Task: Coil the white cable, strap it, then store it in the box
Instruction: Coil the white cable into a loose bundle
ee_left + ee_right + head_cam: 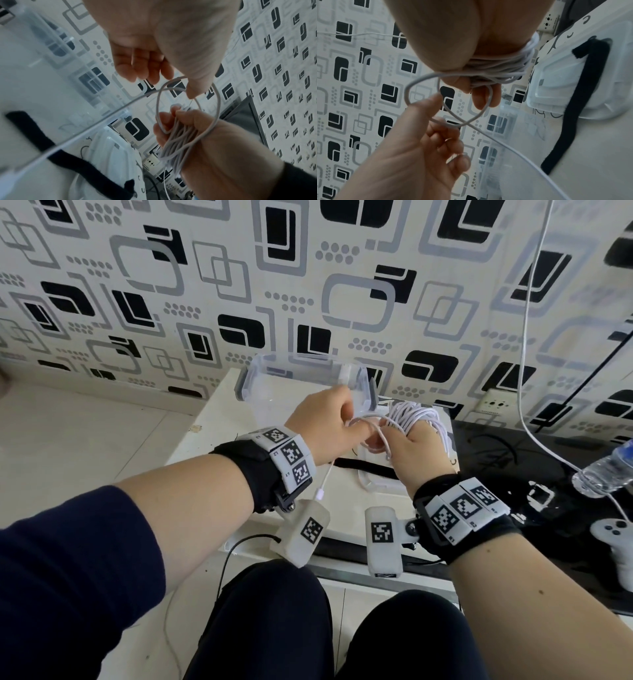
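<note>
The white cable (pixel 414 416) is wound in several turns round my right hand (pixel 411 440), whose thumb and fingers grip the bundle (pixel 178 142). My left hand (pixel 356 426) holds one loose loop (pixel 423 83) of it on the thumb just left of the coil. The free tail runs down to a small plug (pixel 320 494) hanging below my left wrist. The black strap (pixel 363 465) lies flat over the clear lid (pixel 373 484) under my hands. Behind them stands the clear box (pixel 301 378), open, against the wall.
Box and lid sit on a white table (pixel 205 433). A black surface (pixel 513 460) to the right carries a water bottle (pixel 603 470) and a white controller (pixel 616 542). Another white cord (pixel 527 302) hangs down the patterned wall near an outlet (pixel 496 405).
</note>
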